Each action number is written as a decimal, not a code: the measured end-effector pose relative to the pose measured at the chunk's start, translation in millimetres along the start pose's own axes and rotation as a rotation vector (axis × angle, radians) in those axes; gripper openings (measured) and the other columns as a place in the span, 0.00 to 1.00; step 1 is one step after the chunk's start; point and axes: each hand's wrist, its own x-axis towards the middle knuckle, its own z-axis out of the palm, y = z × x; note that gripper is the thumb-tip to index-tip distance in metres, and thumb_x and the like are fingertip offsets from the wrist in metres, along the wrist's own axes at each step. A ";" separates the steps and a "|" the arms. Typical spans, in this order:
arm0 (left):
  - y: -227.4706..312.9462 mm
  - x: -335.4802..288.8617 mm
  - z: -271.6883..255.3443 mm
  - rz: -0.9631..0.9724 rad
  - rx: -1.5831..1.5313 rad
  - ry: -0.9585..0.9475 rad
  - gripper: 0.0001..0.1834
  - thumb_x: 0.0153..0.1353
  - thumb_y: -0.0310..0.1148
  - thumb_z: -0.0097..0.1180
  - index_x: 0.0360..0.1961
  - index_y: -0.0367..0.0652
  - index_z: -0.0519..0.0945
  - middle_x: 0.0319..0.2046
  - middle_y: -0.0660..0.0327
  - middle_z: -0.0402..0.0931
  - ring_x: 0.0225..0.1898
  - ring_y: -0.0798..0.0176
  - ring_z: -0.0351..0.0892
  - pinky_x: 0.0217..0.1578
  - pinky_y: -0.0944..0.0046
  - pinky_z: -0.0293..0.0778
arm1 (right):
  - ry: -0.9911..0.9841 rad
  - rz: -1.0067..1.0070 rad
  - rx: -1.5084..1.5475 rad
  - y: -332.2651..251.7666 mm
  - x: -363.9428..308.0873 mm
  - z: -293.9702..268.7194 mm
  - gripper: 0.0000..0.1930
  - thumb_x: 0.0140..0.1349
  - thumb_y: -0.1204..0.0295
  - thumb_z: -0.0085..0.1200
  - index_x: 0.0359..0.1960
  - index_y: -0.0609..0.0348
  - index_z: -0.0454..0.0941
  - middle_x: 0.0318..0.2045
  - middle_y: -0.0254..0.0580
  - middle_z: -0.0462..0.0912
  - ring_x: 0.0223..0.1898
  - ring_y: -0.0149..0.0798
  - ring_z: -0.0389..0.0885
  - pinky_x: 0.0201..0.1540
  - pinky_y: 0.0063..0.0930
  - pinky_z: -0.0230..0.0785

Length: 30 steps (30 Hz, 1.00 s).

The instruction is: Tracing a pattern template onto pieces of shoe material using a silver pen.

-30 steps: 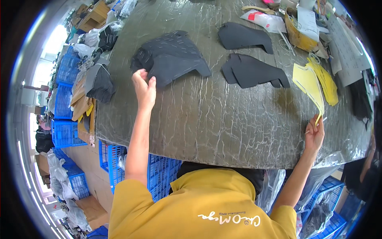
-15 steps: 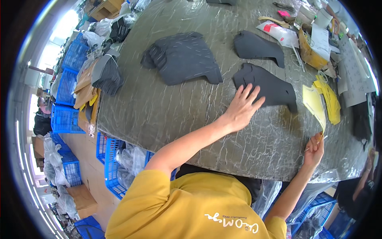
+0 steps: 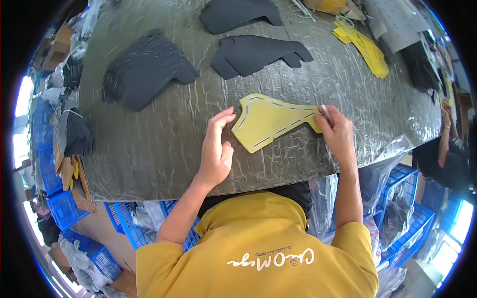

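Observation:
A yellow pattern template (image 3: 276, 119) with narrow slots along its edges is over the table in front of me. My right hand (image 3: 338, 131) is closed on its narrow right end, and a slim white pen-like thing (image 3: 325, 111) sticks up between those fingers. Close to the template's wide left end is my left hand (image 3: 217, 146), fingers and thumb apart, holding nothing. Beyond them lies a small stack of dark grey cut pieces (image 3: 256, 55). Another grey piece (image 3: 241, 15) is farther back. At the left, a fanned stack of grey pieces (image 3: 146, 69) carries short pale dashes.
A plastic-covered table (image 3: 149, 164) spreads under everything. More yellow templates (image 3: 365, 49) lie at the far right, near papers (image 3: 397, 22). A tied grey bundle (image 3: 75, 130) sits off the left edge. Blue crates (image 3: 126, 221) stand below the near edge. Another person (image 3: 447, 149) is at the right.
My right hand has brought the yellow template leftward to the table's middle. My left hand has left the grey stack and come back toward me beside the template. The view has shifted.

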 end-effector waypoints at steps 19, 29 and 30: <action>18.0 4.1 31.3 0.136 0.595 -0.258 0.33 0.55 0.23 0.64 0.64 0.39 0.68 0.71 0.44 0.56 0.73 0.36 0.55 0.70 0.41 0.58 | 0.013 -0.084 -0.232 -9.5 -28.1 -1.7 0.16 0.61 0.67 0.66 0.49 0.55 0.80 0.47 0.43 0.81 0.43 0.52 0.85 0.42 0.44 0.77; 14.0 10.3 26.6 0.242 0.583 -0.322 0.33 0.53 0.22 0.63 0.63 0.43 0.72 0.70 0.48 0.60 0.72 0.39 0.58 0.69 0.42 0.58 | -0.033 -0.105 -0.126 -4.4 -36.9 -5.4 0.21 0.55 0.72 0.70 0.51 0.53 0.82 0.51 0.40 0.79 0.43 0.47 0.84 0.43 0.39 0.79; 12.4 9.7 26.2 0.239 0.585 -0.324 0.33 0.53 0.22 0.63 0.63 0.43 0.72 0.70 0.48 0.60 0.72 0.39 0.58 0.69 0.42 0.58 | -0.018 -0.127 -0.123 -3.5 -37.0 -4.0 0.20 0.55 0.72 0.71 0.51 0.52 0.82 0.51 0.40 0.79 0.41 0.45 0.85 0.42 0.38 0.79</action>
